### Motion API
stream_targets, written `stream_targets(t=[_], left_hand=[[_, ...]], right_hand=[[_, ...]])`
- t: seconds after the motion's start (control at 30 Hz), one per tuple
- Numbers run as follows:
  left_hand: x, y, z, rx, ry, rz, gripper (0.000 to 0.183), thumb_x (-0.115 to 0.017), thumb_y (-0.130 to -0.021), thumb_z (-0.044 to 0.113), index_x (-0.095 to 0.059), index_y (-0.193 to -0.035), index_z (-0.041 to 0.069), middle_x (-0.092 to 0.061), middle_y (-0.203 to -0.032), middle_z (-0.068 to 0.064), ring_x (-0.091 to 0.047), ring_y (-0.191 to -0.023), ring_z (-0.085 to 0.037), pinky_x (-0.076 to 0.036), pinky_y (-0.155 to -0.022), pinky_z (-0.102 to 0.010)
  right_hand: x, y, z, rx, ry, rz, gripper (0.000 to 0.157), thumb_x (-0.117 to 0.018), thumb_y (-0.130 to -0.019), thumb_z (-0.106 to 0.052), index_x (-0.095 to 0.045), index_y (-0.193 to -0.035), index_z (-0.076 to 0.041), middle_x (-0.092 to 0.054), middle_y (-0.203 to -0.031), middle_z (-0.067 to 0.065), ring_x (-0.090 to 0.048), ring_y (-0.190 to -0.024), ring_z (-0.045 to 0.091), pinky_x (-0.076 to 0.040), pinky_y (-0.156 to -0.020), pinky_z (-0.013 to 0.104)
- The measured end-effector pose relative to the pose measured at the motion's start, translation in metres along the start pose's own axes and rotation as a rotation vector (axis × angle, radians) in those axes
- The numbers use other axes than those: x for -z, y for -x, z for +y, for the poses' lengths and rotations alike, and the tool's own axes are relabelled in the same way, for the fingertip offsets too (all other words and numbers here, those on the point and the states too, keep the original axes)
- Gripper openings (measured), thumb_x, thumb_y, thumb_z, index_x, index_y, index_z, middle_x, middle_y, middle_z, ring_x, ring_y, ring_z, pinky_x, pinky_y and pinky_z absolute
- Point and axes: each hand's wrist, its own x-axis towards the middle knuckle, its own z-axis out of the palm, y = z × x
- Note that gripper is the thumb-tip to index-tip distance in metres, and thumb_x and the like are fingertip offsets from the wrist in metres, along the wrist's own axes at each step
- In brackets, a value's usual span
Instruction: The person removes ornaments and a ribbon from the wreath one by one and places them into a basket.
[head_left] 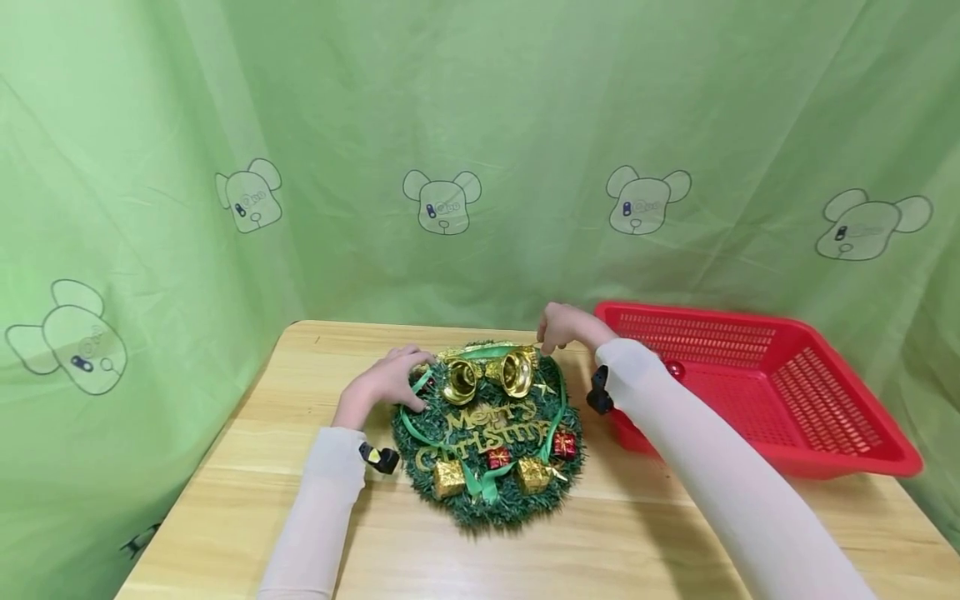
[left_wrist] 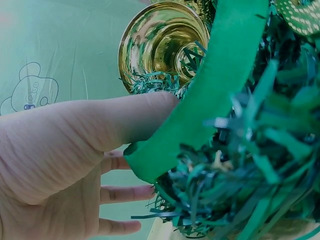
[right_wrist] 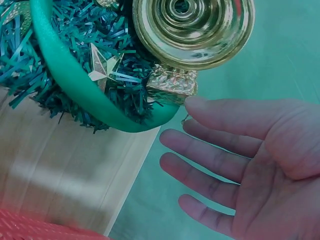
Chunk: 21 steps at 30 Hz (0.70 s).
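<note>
A green tinsel wreath [head_left: 487, 510] with gold "Merry Christmas" lettering [head_left: 491, 427] lies on the table. Two gold bells [head_left: 517, 372] sit at its top, backed by a gold bow [right_wrist: 172, 85]. My left hand [head_left: 390, 379] holds the wreath's upper left edge, thumb [left_wrist: 135, 115] against a green ribbon [left_wrist: 210, 75] and the other fingers behind. At the upper right, my right hand [head_left: 564, 325] pinches the end of the gold bow between thumb and index finger; its other fingers stretch out loosely. Gold and red gift boxes [head_left: 564, 443] and a gold star [right_wrist: 101, 65] decorate the tinsel.
A red plastic basket [head_left: 821, 467] stands on the right of the wooden table [head_left: 262, 442], partly behind my right forearm, with a shiny red ball [head_left: 676, 369] inside. A green curtain [head_left: 525, 92] with mouse-head drawings hangs behind the table's far edge.
</note>
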Motion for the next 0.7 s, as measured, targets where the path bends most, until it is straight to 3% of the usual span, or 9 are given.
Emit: stream_targets(t=[0.23,0.47,0.7], left_hand=[[-0.001,-0.001,-0.001,0.000,-0.009,0.002,0.080,-0.083,-0.064,0.022,-0.046,-0.135,0.025,-0.041,-0.139,0.001,-0.037,-0.126,-0.025,-0.041,-0.102,-0.049],[-0.003,-0.001,-0.002,-0.007,-0.006,-0.001,0.081,-0.083,-0.064,0.023,-0.046,-0.136,0.024,-0.042,-0.139,0.001,-0.038,-0.126,-0.026,-0.041,-0.102,-0.049],[0.000,-0.001,-0.003,0.001,-0.007,0.004,0.081,-0.083,-0.064,0.022,-0.046,-0.136,0.024,-0.042,-0.138,0.000,-0.038,-0.126,-0.026,-0.041,-0.102,-0.049]], right_hand=[[-0.005,-0.011,0.003,-0.006,0.028,-0.031,0.036,-0.068,-0.080,-0.010,-0.066,-0.114,-0.001,-0.065,-0.116,0.016,-0.065,-0.093,0.032,-0.052,-0.067,0.029],[-0.010,-0.018,0.010,0.014,0.022,-0.065,0.036,-0.065,-0.080,-0.007,-0.065,-0.116,0.000,-0.065,-0.114,0.016,-0.065,-0.082,0.028,-0.045,-0.058,0.024],[-0.013,-0.023,0.015,0.039,-0.019,-0.069,0.038,-0.064,-0.076,0.002,-0.065,-0.114,0.000,-0.069,-0.085,0.008,-0.053,-0.062,0.015,-0.037,-0.053,0.022]])
